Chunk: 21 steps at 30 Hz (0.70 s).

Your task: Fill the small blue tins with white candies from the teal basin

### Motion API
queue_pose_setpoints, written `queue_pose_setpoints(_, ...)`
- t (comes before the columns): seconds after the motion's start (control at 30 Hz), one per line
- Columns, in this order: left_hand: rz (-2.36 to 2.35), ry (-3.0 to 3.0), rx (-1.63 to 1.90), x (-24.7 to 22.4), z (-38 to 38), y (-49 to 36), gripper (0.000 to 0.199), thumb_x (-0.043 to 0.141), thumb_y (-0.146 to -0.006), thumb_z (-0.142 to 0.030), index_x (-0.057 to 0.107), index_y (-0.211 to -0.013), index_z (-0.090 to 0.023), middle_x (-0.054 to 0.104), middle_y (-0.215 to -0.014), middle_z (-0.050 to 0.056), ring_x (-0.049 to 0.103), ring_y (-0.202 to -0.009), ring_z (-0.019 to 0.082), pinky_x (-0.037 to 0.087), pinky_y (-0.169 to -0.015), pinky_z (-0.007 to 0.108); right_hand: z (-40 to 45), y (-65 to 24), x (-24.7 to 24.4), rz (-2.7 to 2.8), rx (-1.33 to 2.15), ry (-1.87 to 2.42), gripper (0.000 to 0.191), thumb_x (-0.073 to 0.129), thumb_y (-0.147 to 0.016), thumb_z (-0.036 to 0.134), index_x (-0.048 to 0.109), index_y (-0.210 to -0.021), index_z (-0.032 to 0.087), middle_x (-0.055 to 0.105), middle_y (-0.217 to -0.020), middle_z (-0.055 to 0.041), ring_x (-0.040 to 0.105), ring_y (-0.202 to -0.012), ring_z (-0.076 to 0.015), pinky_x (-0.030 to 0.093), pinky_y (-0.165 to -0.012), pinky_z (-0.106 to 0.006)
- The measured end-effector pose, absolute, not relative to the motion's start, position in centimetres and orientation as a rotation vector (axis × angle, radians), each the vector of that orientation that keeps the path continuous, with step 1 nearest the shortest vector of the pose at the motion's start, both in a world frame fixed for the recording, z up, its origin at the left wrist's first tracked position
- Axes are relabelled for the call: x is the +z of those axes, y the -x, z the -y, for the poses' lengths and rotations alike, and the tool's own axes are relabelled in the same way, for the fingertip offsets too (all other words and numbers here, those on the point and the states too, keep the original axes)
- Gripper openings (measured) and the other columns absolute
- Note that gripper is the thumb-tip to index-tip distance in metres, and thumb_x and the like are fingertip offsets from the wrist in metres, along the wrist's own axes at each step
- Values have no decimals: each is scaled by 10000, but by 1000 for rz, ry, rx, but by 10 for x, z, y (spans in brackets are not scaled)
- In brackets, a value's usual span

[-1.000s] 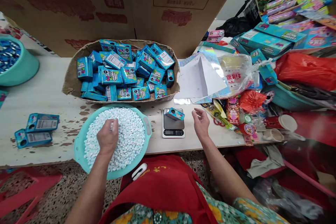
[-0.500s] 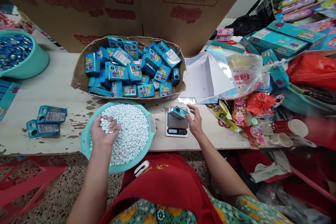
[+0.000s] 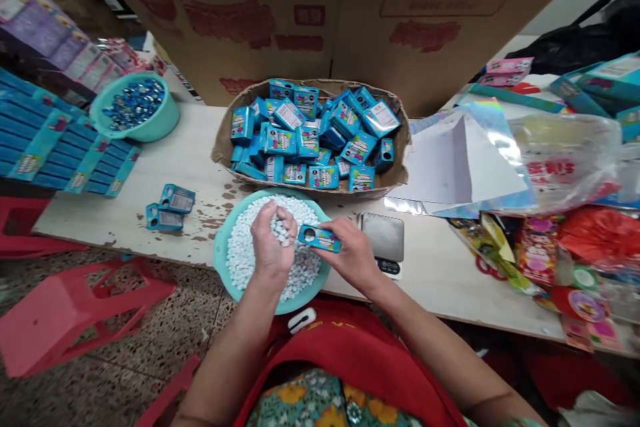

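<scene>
Over a turquoise basin (image 3: 220, 260) full of small white candies (image 3: 245, 240), my left hand (image 3: 273, 240) is curled round a handful of those candies. My right hand (image 3: 353, 253) grips a small blue candy box (image 3: 320, 238) by its end, with the box's round dark opening facing the left hand. Just right of that hand lies a digital scale (image 3: 383, 237) with nothing on its plate. Behind the basin stands a cut-down cardboard tray (image 3: 220, 147) heaped with blue candy boxes (image 3: 280, 140).
Two blue boxes (image 3: 170, 207) lie on the table at left. A turquoise tub (image 3: 150, 127) of shiny blue pieces stands behind them, beside stacked blue cartons (image 3: 60, 147). Papers (image 3: 440, 160) and wrapped sweets (image 3: 537, 253) lie to the right. A red stool (image 3: 75, 313) is below left.
My right hand has taken the blue candy box off the scale and brought it left over the basin. My left hand has risen with its handful towards the box. The view has shifted left.
</scene>
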<state>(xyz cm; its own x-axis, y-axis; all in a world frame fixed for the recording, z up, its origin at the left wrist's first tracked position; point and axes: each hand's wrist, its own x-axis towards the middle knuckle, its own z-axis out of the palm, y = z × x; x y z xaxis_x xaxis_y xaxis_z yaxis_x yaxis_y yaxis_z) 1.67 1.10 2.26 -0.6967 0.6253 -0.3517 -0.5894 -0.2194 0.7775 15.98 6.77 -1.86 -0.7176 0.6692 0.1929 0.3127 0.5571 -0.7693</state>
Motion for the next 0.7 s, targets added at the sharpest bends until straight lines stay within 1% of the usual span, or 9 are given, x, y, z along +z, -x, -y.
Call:
queue_pose_setpoints(0.1, -1362, -196, 2110, 22, -10, -19, 235, 562, -781, -286, 441, -611, -178, 439, -552, -33, 497, -511, 94, 433, -521, 231, -58, -136, -17, 2392, 1016, 767, 301, 722, -734, 277, 607, -1004, 211, 648, -917, -53, 577, -878, -244, 453, -762, -358)
queue_pose_setpoints(0.2, -1484, -225, 2134, 16, -7, -16, 241, 570, -797, -302, 454, -627, -177, 462, -561, -31, 548, -567, 118, 468, -588, 261, -55, -126, -18, 2430, 1002, 777, 301, 717, -715, 219, 605, -994, 210, 649, -925, -49, 572, -881, -244, 444, -766, -351)
queue_pose_setpoints(0.37, -1566, -181, 2149, 8, -7, -13, 305, 592, -818, -372, 457, -631, -172, 445, -562, -38, 497, -533, 90, 439, -560, 232, -54, -119, -14, 2498, 955, 815, 279, 729, -715, 257, 606, -962, 208, 645, -892, -48, 571, -857, -239, 433, -741, -341)
queue_pose_setpoints(0.57, -1521, -233, 2158, 10, -9, -16, 337, 630, -803, -403, 438, -643, -177, 405, -518, -55, 499, -521, 91, 438, -551, 221, -55, -120, -9, 2516, 928, 823, 295, 742, -719, 292, 603, -965, 211, 647, -908, -45, 572, -877, -230, 426, -742, -326)
queue_pose_setpoints(0.63, -1504, -246, 2158, 12, -9, -17, 342, 634, -804, -406, 428, -650, -180, 379, -499, -64, 473, -488, 84, 413, -506, 204, -55, -121, -6, 2517, 929, 828, 304, 751, -712, 299, 604, -963, 209, 647, -903, -45, 569, -868, -227, 423, -735, -323)
queue_pose_setpoints(0.7, -1473, -240, 2160, 15, -11, -18, 346, 638, -806, -403, 418, -655, -182, 348, -484, -73, 409, -435, 67, 346, -430, 183, -56, -123, -5, 2511, 935, 837, 307, 758, -704, 287, 606, -958, 207, 649, -904, -45, 568, -862, -227, 423, -729, -322)
